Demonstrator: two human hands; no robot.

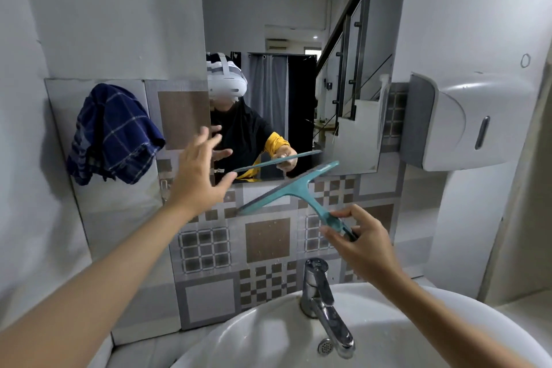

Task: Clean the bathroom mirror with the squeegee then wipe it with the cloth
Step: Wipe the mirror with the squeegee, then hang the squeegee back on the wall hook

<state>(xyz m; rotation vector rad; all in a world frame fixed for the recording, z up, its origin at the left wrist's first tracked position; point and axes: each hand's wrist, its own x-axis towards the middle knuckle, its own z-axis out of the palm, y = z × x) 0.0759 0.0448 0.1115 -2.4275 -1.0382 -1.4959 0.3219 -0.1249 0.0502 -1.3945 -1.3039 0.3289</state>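
Nearest the camera is a white basin [268,334] carrying a chrome tap [324,305], with its spout pointing toward the viewer. Behind it rises a tiled wall [267,237] of grey and brown squares and checker patterns.

Above the tap, the right hand [363,243] pinches the end of the handle of a teal squeegee [294,191] between thumb and fingertips. The squeegee is held in the air with its blade bar tilted, the right end higher; that upper end lies at the lower edge of the mirror [298,39], while the rest of the bar sits in front of the tiles. Whether the blade touches the glass cannot be determined.

The left hand [198,172] is spread, fingers apart, holding nothing, raised in front of the mirror's lower left corner.

Left of that hand, a dark blue checked cloth [112,134] hangs against the wall, well apart from the squeegee. On the right wall is a white dispenser [466,122]. No readable writing or brand is visible on any item
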